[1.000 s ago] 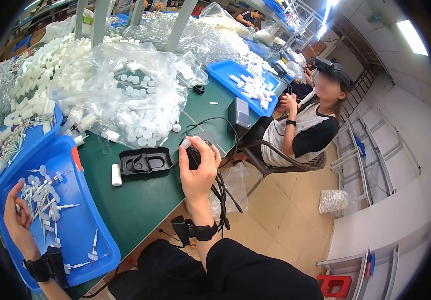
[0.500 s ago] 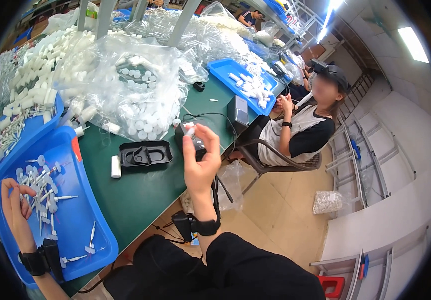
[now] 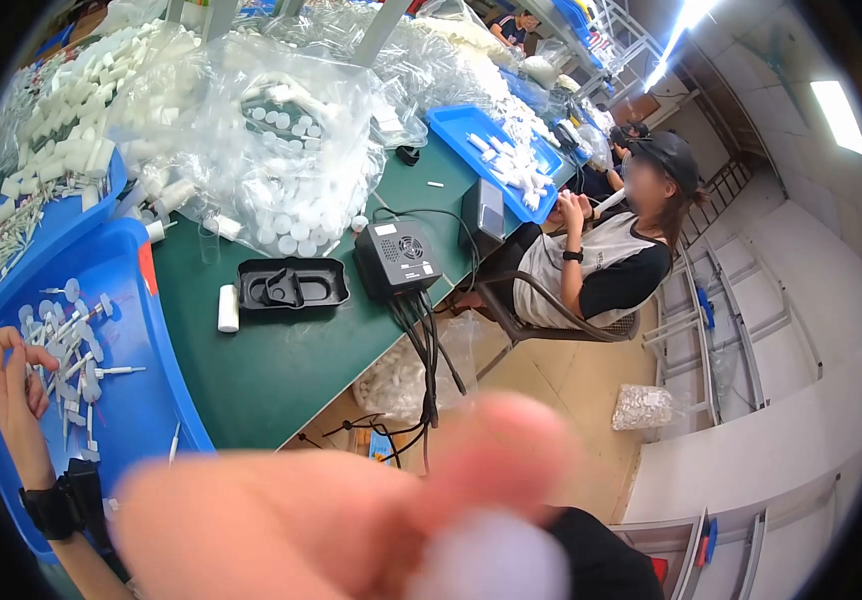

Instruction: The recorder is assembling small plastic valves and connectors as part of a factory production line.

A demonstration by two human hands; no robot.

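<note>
My right hand (image 3: 291, 520) is raised very close to the head camera and heavily blurred. Its fingers are closed on a whitish, translucent rounded plastic piece (image 3: 491, 560), whose exact kind I cannot make out. My left hand (image 3: 19, 380) is above a blue tray (image 3: 166, 375), fingers loosely bent and apart, with nothing visible in them. Beside those fingers lies a loose pile of thin white plastic sticks with round translucent discs (image 3: 76, 365). Black straps circle my left wrist. The raised hand covers the tray's near corner.
On the green table (image 3: 251, 395) are a white cylinder (image 3: 229, 308), a black moulded holder (image 3: 293, 285) and a black vented box (image 3: 396, 255) with hanging cables. Behind lies a clear bag (image 3: 296, 190) of white discs. A co-worker (image 3: 601, 240) sits at the right by another blue tray (image 3: 451, 125).
My right hand has come from over the table edge up toward the camera, still pinching the whitish piece, uncovering the vented box. My left hand stays over the tray with little change.
</note>
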